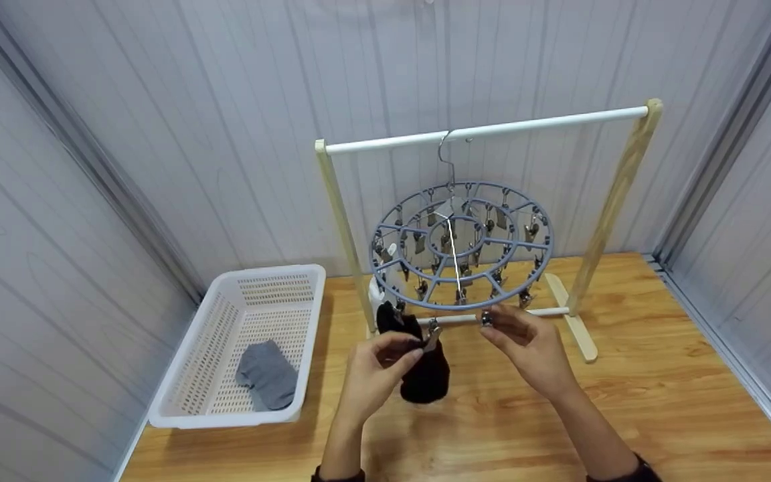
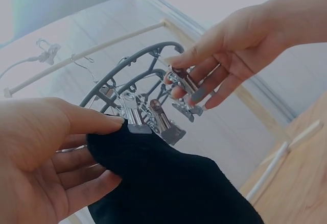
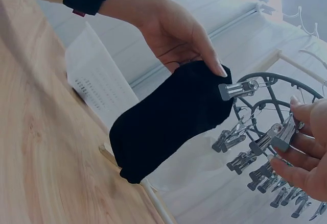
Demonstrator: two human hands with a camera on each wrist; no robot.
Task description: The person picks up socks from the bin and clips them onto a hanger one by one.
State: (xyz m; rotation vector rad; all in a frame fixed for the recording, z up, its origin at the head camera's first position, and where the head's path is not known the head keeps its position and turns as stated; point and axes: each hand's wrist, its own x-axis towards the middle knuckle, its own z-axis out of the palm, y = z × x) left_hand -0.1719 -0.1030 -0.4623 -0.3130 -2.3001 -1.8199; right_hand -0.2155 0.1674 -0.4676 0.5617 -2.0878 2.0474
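My left hand point(image 1: 373, 368) pinches the top edge of a black sock point(image 1: 427, 378), which hangs below its fingers. In the right wrist view, a metal clip point(image 3: 238, 89) bites one corner of this sock point(image 3: 173, 117), beside the left fingertips. My right hand point(image 1: 534, 351) holds another metal clip point(image 2: 185, 81) between thumb and fingers, apart from the sock. Both clips belong to a round blue-grey clip hanger point(image 1: 550, 246) with several clips around its rings. Next to the held sock, more black cloth point(image 1: 389, 314) hangs at the hanger's left side.
The hanger's hook point(image 1: 448, 157) sits over the white bar point(image 1: 526, 126) of a wooden-legged rack point(image 1: 616, 201). On the left, a white perforated basket point(image 1: 312, 321) holds grey cloth point(image 1: 268, 375). Something white point(image 1: 375, 294) hangs behind the black cloth. Panelled walls point(image 1: 238, 134) surround the wooden table point(image 1: 680, 402).
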